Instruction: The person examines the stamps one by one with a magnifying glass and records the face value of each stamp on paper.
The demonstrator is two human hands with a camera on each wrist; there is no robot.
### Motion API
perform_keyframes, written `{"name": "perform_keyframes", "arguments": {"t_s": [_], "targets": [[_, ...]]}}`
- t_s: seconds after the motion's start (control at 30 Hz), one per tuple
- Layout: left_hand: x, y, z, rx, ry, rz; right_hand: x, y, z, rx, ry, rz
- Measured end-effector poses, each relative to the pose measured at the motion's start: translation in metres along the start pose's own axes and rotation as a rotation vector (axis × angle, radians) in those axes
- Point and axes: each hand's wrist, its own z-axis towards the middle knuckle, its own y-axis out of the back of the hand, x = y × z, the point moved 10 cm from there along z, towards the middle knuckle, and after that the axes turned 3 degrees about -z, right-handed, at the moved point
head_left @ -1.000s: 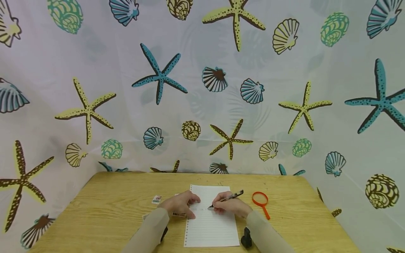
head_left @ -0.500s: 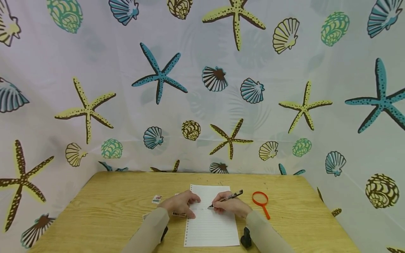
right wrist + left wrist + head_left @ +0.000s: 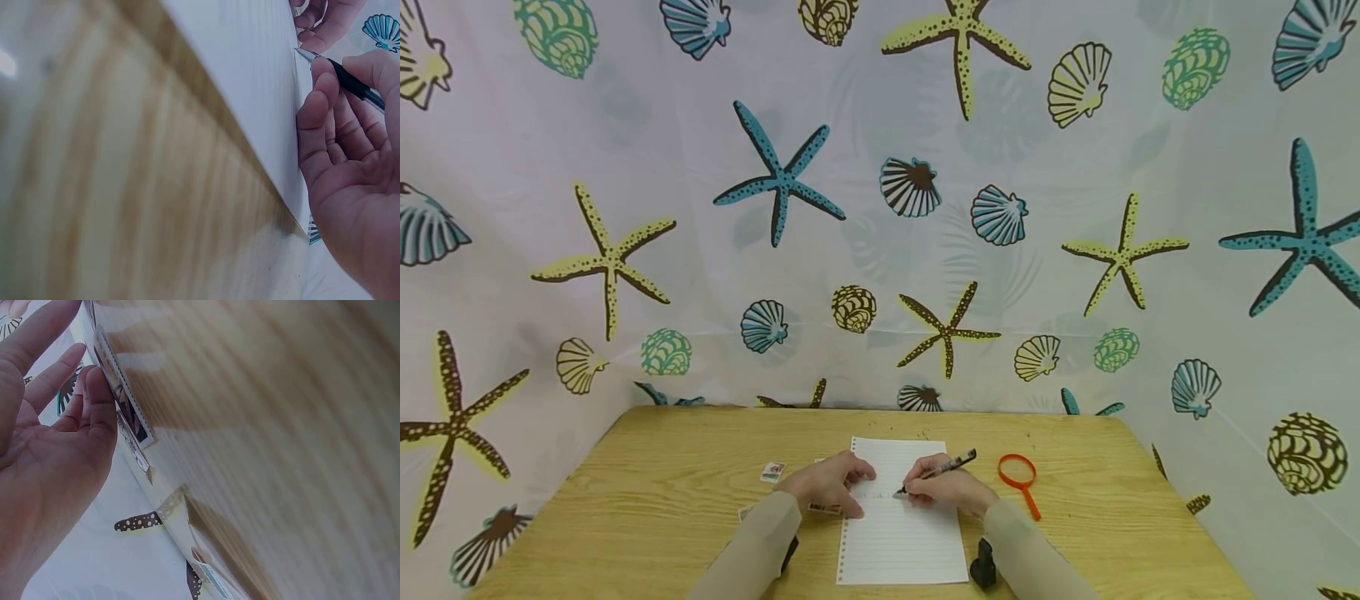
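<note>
In the head view, a lined sheet of paper [image 3: 902,550] with a punched left edge lies on the wooden table. My right hand [image 3: 951,487] pinches a dark pen [image 3: 953,463] between thumb and fingers, its tip down at the sheet. The right wrist view shows the pen's black grip [image 3: 350,81] and metal point. A short row of faint marks runs left of the tip. My left hand [image 3: 826,483] rests across the sheet's left edge, fingers loosely bent and holding nothing. Beneath and beside it lie small stamps with perforated edges, one stamp [image 3: 122,387] right by its fingers.
To the right of the sheet lies a red magnifying glass [image 3: 1030,503]. Another stamp [image 3: 772,472] sits left of my left hand, on the wooden table [image 3: 670,475]. A curtain [image 3: 865,267] printed with starfish and shells hangs behind the table and along its sides.
Both hands stay in nearly the same place. The pen tilts and shifts only very slightly at the sheet, and the marks left of its tip look a little clearer now.
</note>
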Motion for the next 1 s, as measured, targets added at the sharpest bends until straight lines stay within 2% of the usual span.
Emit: {"name": "perform_keyframes", "arguments": {"t_s": [0.37,0.6,1.0], "targets": [[-0.0017,-0.0015,-0.0012,0.007,0.01,-0.011,-0.0006,0.0012,-0.001,0.002,-0.015,0.01],[-0.0019,0.0,-0.0019,-0.004,0.014,-0.003,-0.0038,0.0062,-0.002,-0.027,-0.026,0.003],[-0.0026,0.001,-0.0041,-0.008,0.01,0.011,-0.0005,0.0032,-0.0019,-0.011,-0.038,0.005]]}}
